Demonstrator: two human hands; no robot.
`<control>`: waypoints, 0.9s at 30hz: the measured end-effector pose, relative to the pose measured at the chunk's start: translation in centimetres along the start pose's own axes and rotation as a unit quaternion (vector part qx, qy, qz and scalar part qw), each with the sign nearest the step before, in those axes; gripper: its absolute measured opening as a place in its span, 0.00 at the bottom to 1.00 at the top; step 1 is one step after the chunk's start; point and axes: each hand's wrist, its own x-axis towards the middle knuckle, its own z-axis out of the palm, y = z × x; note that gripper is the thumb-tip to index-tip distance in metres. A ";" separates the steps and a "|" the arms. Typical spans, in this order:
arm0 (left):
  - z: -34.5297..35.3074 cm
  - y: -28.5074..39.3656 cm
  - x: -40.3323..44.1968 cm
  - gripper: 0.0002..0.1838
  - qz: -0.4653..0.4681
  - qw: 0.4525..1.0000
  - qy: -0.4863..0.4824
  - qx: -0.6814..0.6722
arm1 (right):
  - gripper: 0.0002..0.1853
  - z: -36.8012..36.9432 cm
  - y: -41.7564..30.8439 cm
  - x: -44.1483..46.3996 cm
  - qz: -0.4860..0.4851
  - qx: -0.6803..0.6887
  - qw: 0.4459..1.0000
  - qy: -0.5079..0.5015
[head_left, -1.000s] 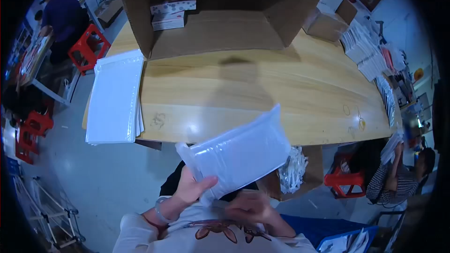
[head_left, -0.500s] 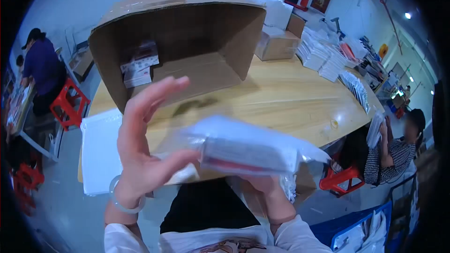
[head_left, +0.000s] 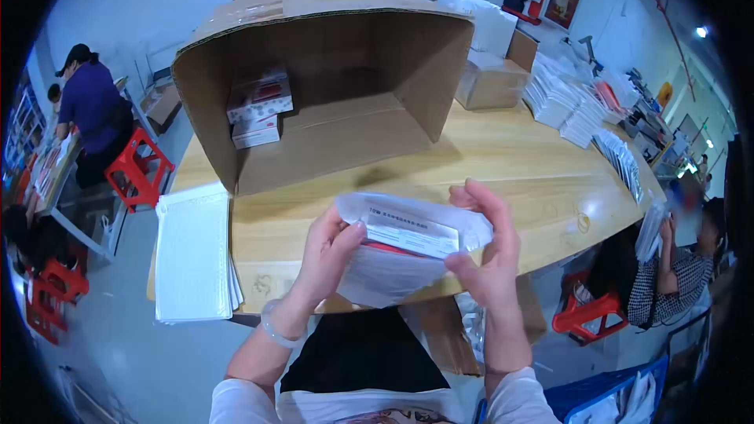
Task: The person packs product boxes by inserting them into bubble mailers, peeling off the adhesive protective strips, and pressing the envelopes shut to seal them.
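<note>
A white plastic mailing bag [head_left: 389, 279] is between my hands, above the near edge of the table. Inside its mouth sits a flat white item [head_left: 412, 239] with a strip of red beneath it; printed characters show along the bag's far flap. My left hand [head_left: 323, 255] pinches the left side, thumb on top at the mouth. On the right side, my right hand [head_left: 493, 255] has its thumb and fingers curled round the bag's corner. Beyond them, a large cardboard box [head_left: 353, 153] lies on its side, facing me, with several small boxes [head_left: 258, 110] stacked inside at left.
Flat white bags [head_left: 192, 255] lie on the table's [head_left: 518, 188] left end. At the back right are a smaller carton [head_left: 491, 82] and white stacks [head_left: 558, 106]. Red stools [head_left: 137, 169] stand on both sides. Several people work nearby, one seated at right [head_left: 667, 283].
The bag has turned so its mouth faces up toward me. My left hand, raised and spread before, has come down onto its left side; my right hand has risen to its right corner.
</note>
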 end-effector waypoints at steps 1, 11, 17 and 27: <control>0.6 0.3 -0.2 0.16 0.012 1.000 -0.005 -0.013 | 0.30 -0.2 -1.5 1.2 -0.088 -0.215 0.971 -0.048; 4.4 5.2 -9.9 0.19 0.178 0.953 -0.127 0.209 | 0.10 -1.9 -11.0 -4.1 -0.111 -0.491 0.734 -0.456; 7.1 3.6 -13.8 0.14 0.254 0.906 -0.148 0.304 | 0.10 -5.8 -8.3 -7.4 -0.023 -0.485 0.689 -0.538; 6.9 2.5 -12.4 0.22 0.137 0.858 -0.243 0.431 | 0.11 -8.6 -8.3 -10.8 -0.099 -0.529 0.708 -0.457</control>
